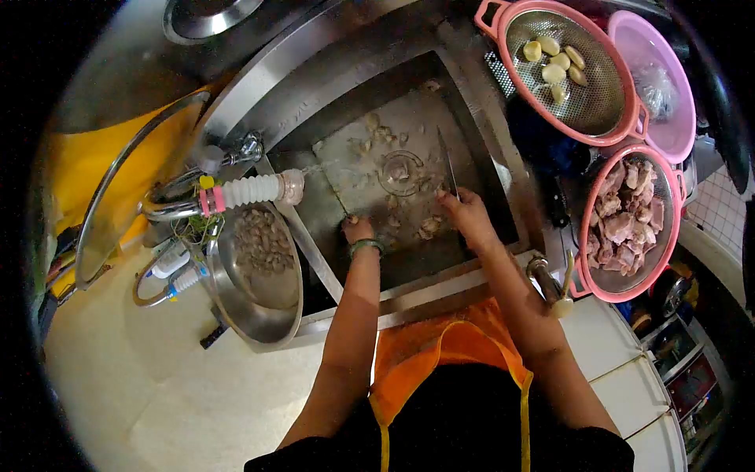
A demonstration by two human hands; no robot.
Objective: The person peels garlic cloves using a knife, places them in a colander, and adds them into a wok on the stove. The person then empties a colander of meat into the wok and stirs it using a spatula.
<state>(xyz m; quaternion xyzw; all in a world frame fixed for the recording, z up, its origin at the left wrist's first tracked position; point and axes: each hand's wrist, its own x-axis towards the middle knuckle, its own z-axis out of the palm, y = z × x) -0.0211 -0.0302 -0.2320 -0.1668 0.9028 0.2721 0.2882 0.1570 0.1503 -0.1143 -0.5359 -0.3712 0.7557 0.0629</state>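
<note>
My left hand [359, 230], with a green bangle at the wrist, is closed on a small pale piece at the left side of the steel sink [409, 118]. A thin dark line runs up and left from that hand; what it is I cannot make out. My right hand [465, 211] grips a knife [447, 161] whose blade points up and away. Pale scraps [429, 226] lie scattered on the sink bottom around the drain [400, 171], between and beyond my hands.
A faucet with a white ribbed hose [252, 191] reaches over the sink's left side. Below it, a steel bowl [295, 303] holds small greyish pieces. At right stand a pink strainer [515, 75] with peeled yellowish pieces, another [583, 236] with raw meat, and a pink basin [683, 94].
</note>
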